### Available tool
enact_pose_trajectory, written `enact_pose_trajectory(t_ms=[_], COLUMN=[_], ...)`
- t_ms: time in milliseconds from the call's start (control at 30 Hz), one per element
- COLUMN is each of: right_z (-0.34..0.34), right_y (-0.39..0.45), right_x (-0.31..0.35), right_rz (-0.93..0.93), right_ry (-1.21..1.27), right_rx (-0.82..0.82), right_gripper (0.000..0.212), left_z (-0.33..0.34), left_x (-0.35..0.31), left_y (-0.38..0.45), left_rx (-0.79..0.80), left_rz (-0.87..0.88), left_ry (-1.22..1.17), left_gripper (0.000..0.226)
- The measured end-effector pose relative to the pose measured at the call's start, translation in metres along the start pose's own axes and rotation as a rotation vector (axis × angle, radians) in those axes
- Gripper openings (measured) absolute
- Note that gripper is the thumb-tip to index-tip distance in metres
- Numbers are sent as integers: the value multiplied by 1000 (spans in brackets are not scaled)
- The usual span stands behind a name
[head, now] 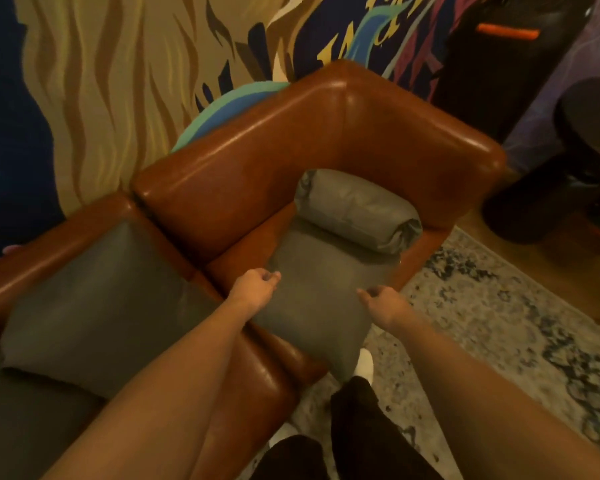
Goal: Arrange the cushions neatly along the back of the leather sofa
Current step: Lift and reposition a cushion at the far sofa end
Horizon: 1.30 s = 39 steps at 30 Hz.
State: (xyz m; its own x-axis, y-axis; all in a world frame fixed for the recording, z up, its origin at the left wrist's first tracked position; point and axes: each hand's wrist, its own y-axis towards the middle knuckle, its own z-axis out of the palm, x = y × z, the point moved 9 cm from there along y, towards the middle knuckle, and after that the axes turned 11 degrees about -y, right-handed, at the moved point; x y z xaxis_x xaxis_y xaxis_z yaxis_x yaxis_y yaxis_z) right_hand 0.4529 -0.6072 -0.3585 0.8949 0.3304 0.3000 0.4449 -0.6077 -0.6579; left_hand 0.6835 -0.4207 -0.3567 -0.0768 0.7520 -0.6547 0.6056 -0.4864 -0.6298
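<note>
Head view, looking down onto the corner of a brown leather sofa [257, 161] set against a painted wall [84, 81].

Left hand [257, 287] over the near left edge of a flat grey cushion [319, 289]; fingers [272, 277] loosely curled, apparently holding nothing, though contact with the fabric hard to judge at this blur. Right hand [381, 301] at the cushion's right edge, thumb and fingers drawn loosely together; grip on the fabric not discernible.

Flat grey cushion lying on the seat of the corner section, front end overhanging the seat edge toward the floor. Rolled grey cushion [357, 209] at the far end of the same seat, tucked against the armrest [430, 133] and touching the flat cushion's far end. Second flat grey cushion [94, 306] on the adjoining section to the left, leaning against the backrest.

Patterned rug [499, 323] on the floor to the right of the sofa. Dark-trousered legs and a white sock [366, 365] at the bottom, beside the seat front. Dark objects [499, 74] in the upper right corner, one bearing an orange strip.
</note>
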Motion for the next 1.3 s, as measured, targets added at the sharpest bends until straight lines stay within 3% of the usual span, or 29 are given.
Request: enact_pose_trajectory(t_ms=[267,567,800,1033,1300], right_z=[8,82,96,102,81], right_y=[80,164,209,231,217], right_x=[-45,-98,-111,-115,-107], right_rz=[43,92,82,175,215], right_ry=[5,147,383,564,623], right_rx=[-25,11,-80,-100,-100], right_gripper=[52,63,80,98,94], left_z=[35,70,79,83,66], left_x=[-11,15,43,68,58], left_y=[77,178,235,258,236], left_rx=[-12,-65,-134,-152,-172], left_rz=[1,-2,-25,-86,-141], left_ry=[33,51,12,-70,-118], left_gripper=[44,49,92,109,94])
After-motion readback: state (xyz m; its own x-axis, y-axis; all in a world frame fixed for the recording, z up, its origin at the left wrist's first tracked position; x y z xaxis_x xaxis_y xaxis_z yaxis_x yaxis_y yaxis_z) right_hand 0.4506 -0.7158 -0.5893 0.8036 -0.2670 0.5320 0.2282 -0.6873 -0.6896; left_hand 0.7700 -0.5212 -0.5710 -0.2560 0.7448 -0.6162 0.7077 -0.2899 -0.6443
